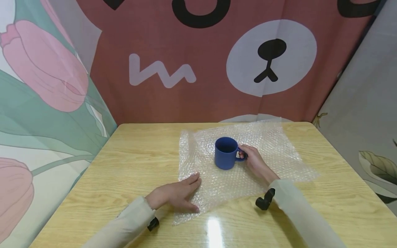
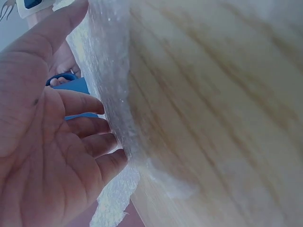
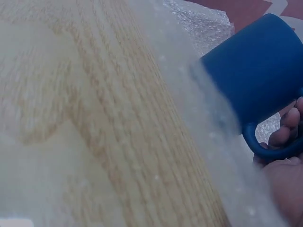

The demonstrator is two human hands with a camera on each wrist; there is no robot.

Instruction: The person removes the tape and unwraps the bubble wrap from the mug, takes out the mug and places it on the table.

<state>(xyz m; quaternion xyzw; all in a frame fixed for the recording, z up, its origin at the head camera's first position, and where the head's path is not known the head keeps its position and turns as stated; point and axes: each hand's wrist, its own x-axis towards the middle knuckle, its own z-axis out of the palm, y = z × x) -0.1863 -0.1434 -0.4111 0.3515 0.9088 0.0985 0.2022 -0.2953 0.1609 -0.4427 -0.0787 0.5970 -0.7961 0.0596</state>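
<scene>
A blue mug [image 1: 225, 160] stands upright on a sheet of bubble wrap [image 1: 217, 187] near the middle of the table. My right hand [image 1: 255, 161] grips the mug's handle from the right, and the right wrist view shows its fingers [image 3: 289, 118] curled through the handle beside the blue mug [image 3: 258, 68]. At the sheet's near left edge, my left hand [image 1: 180, 193] rests on the bubble wrap with its fingers extended. In the left wrist view the left fingertips touch the bubble wrap [image 2: 111, 56], and part of the mug [image 2: 78, 86] shows behind them.
The wooden table [image 1: 139, 155] extends around the sheet on the left, right and front. A printed curtain [image 1: 198, 100] hangs along the table's back edge, with more fabric on both sides. Black wrist cameras [image 1: 265, 199] sit at the cuffs.
</scene>
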